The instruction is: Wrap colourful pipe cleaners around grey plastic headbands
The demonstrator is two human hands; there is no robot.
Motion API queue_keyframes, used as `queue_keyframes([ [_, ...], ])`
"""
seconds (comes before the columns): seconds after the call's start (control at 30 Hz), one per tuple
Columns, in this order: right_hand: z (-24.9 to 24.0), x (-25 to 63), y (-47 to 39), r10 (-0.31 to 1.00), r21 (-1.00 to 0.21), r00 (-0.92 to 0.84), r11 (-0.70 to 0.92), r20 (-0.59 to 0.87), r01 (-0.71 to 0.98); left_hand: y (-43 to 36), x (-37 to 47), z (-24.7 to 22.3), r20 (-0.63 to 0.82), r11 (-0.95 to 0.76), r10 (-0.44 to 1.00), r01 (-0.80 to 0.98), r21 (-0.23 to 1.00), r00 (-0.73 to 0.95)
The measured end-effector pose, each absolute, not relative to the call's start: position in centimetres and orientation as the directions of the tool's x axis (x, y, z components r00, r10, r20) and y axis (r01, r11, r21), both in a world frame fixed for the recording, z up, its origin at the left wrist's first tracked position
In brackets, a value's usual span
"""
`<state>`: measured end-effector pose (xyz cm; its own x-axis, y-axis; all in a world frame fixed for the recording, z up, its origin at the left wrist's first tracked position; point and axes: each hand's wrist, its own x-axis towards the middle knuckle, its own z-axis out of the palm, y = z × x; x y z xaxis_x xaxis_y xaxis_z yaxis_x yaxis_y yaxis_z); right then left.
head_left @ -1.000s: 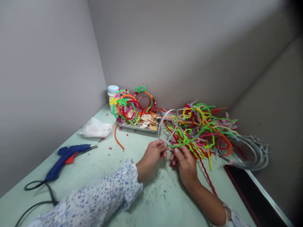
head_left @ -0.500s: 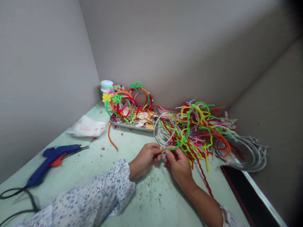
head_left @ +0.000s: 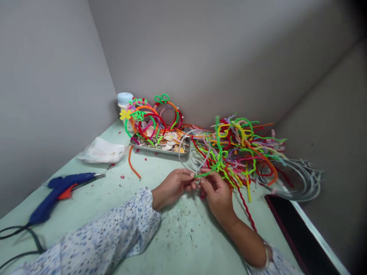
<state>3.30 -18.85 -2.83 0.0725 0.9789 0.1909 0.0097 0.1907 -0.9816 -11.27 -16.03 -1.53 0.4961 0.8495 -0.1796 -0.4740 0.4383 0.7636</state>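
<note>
A thin whitish hoop (head_left: 179,147) stands up above my two hands, its lower end between my fingers. My left hand (head_left: 177,186) pinches that end. A green pipe cleaner (head_left: 220,151) runs from my fingertips to the right and curves upward. My right hand (head_left: 217,193) has its fingers closed on the green pipe cleaner, close beside my left fingertips. The exact place where hoop and pipe cleaner meet is small and partly hidden by my fingers.
Colourful pipe cleaners (head_left: 243,141) lie heaped behind my right hand, near coiled clear hoops (head_left: 308,187) and a dark phone (head_left: 298,229). Decorated hoops (head_left: 169,105) stand on a metal tray (head_left: 163,152). A blue glue gun (head_left: 54,196) and plastic bag (head_left: 103,151) lie left.
The green pipe cleaner's free part now rises upright and stands higher than before. Both hands remain close together, and the whole view has shifted slightly.
</note>
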Motion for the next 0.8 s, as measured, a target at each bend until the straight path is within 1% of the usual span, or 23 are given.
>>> queue_keyframes([
  [0.07,-2.73,3.39,-18.78,0.993,-0.989,0.069,0.106,0.099,-0.101,-16.08,-11.35,-1.44,-0.169,0.454,0.836,-0.485,0.748,0.522],
  [0.1,-2.78,3.48,-18.70,0.995,-0.987,0.067,0.086,0.078,-0.138,-16.14,-11.33,-1.42,-0.168,0.460,0.829,-0.481,0.746,0.533],
  [0.27,-3.49,4.00,-18.12,0.998,-0.954,0.022,0.059,0.055,-0.294,-16.49,-11.03,-1.25,-0.236,0.500,0.801,-0.398,0.769,0.550],
  [0.4,-3.59,3.94,-17.89,0.999,-0.940,0.048,0.041,0.027,-0.338,-16.54,-10.98,-0.96,-0.243,0.486,0.808,-0.375,0.789,0.537],
  [0.57,-3.11,3.68,-17.92,0.996,-0.925,0.088,0.015,-0.021,-0.380,-16.47,-10.93,-1.13,-0.196,0.407,0.850,-0.374,0.833,0.489],
  [0.7,-2.98,3.69,-17.87,0.994,-0.914,0.105,0.034,-0.009,-0.404,-16.58,-10.66,-1.65,-0.136,0.323,0.889,-0.389,0.863,0.437],
  [0.8,-2.94,3.68,-17.92,0.993,-0.904,0.116,0.054,0.005,-0.423,-16.73,-10.47,-1.71,-0.112,0.246,0.926,-0.352,0.903,0.360],
])
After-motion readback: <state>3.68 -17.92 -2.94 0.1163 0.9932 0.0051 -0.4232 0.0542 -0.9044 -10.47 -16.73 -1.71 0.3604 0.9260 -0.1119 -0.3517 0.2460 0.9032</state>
